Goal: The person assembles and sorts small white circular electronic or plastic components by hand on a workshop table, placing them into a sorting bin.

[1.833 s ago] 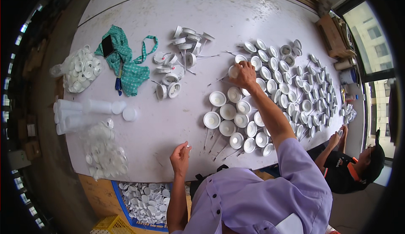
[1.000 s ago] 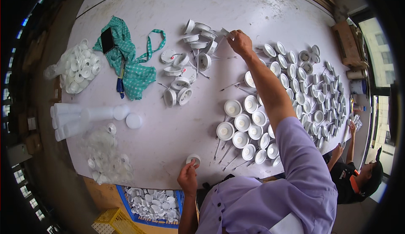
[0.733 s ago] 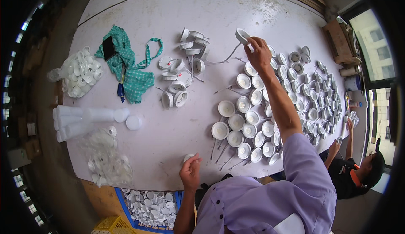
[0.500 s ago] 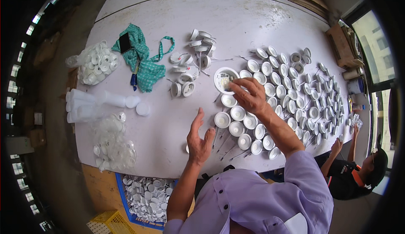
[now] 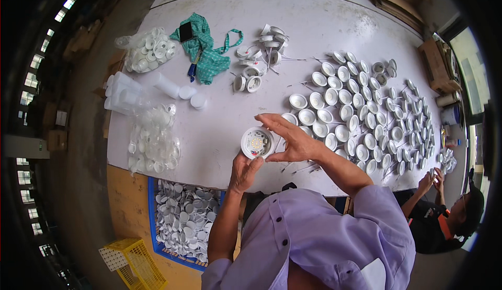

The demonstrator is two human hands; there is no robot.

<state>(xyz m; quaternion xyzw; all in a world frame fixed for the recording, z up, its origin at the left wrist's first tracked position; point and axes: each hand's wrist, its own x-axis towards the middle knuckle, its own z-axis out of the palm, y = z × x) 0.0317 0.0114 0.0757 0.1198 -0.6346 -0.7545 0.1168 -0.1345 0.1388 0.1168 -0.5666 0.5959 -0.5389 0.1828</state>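
A round white LED downlight (image 5: pixel 250 142) is held up over the near part of the table, its open face toward me with a circuit board and small yellow LEDs inside. My left hand (image 5: pixel 243 174) grips it from below, thumb on the lower rim. Curved around its right side, my right hand (image 5: pixel 297 142) has thumb and fingers spread apart, the fingertips near the upper rim; a gap shows between palm and lamp. Many similar white downlights (image 5: pixel 345 97) with wires stand in rows on the right of the table.
Stacked translucent white covers (image 5: pixel 167 86) and bags of white rings (image 5: pixel 151 50) lie at left. Behind are a green dotted cloth (image 5: pixel 213 65), a black phone (image 5: pixel 185 31) and a downlight cluster (image 5: pixel 253 84). Below stand a filled blue crate (image 5: pixel 152 214) and yellow basket (image 5: pixel 137 261). A co-worker (image 5: pixel 436 217) works at right.
The downlight has come from over the rows toward me, and my left hand has taken hold of it. My right hand has moved nearer, its fingers now spread. The view has shifted.
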